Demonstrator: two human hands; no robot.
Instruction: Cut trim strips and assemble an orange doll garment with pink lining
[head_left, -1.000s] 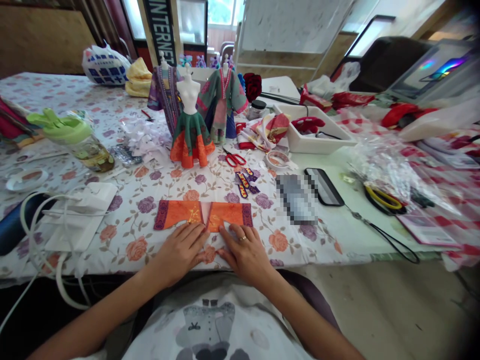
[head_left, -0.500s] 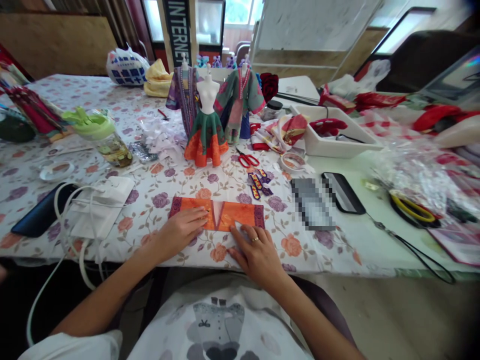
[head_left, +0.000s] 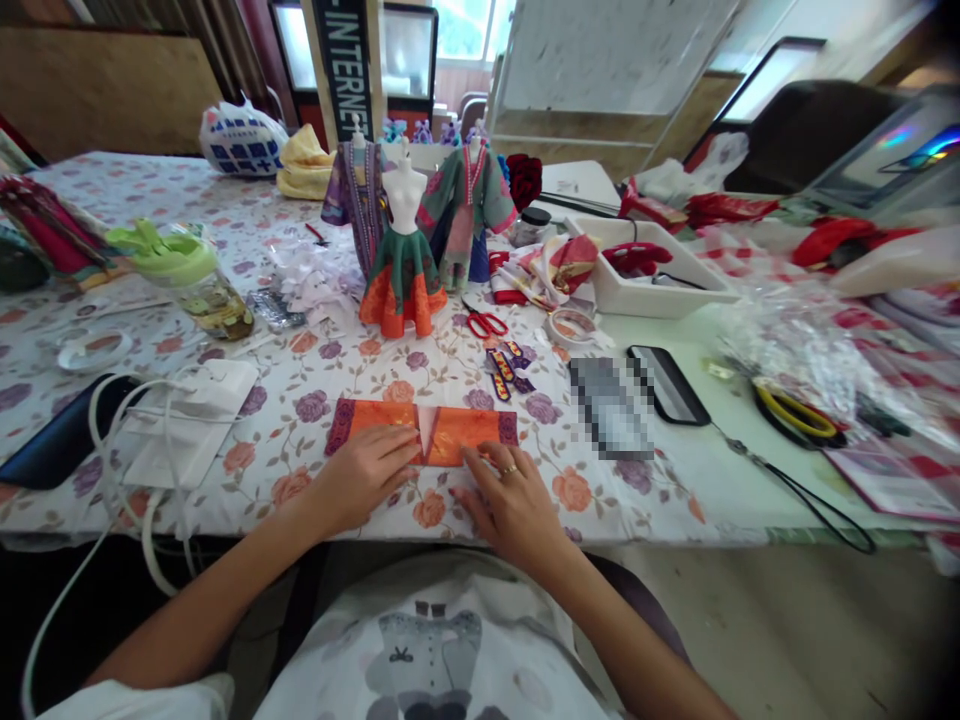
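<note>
A small orange paper garment [head_left: 457, 435] with purple cuffs lies flat on the floral tablecloth [head_left: 300, 370] near the front edge. My left hand [head_left: 367, 475] lies flat on its left half, fingers stretched toward the V-shaped neck. Fingers spread, my right hand [head_left: 510, 500] presses the lower edge of the right half and wears a ring. Behind the garment stands a white doll mannequin [head_left: 403, 260] in a green and orange skirt, flanked by two dressed mannequins.
Red scissors [head_left: 484, 322], small purple and yellow strips [head_left: 506, 367], a tape roll [head_left: 570, 325], a phone [head_left: 669, 385] and a white tray [head_left: 652, 285] lie to the right. A jar with a green lid [head_left: 187, 280], white charger with cables [head_left: 187, 420] and dark phone [head_left: 52, 445] lie left.
My left hand has slid up onto the garment's left half, and both sleeves now lie closer together, with the neck gap narrower. The camera has shifted a little.
</note>
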